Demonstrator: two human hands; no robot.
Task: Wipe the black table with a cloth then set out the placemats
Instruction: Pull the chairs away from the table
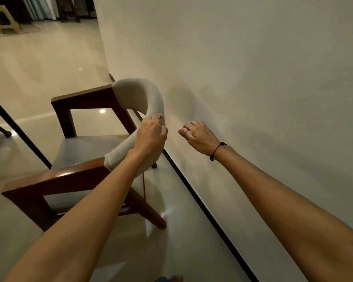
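Observation:
No cloth and no placemats are in view. A thin black edge (pixel 20 129) runs slantwise at the far left; I cannot tell whether it belongs to the black table. In front of me stands a wooden armchair (pixel 55 178) with a curved beige padded backrest (pixel 139 94). My left hand (pixel 151 133) grips the top of that backrest, fingers curled over the padding. My right hand (pixel 198 137) hovers just right of the chair, close to the wall, fingers curled and holding nothing. A black cord sits on its wrist.
A plain cream wall (pixel 253 78) fills the right side, with a black skirting line (pixel 202 208) along the glossy tiled floor (pixel 39 64). The chair's back stands close to this wall. A pale stool (pixel 4 19) and dark furniture stand far back left.

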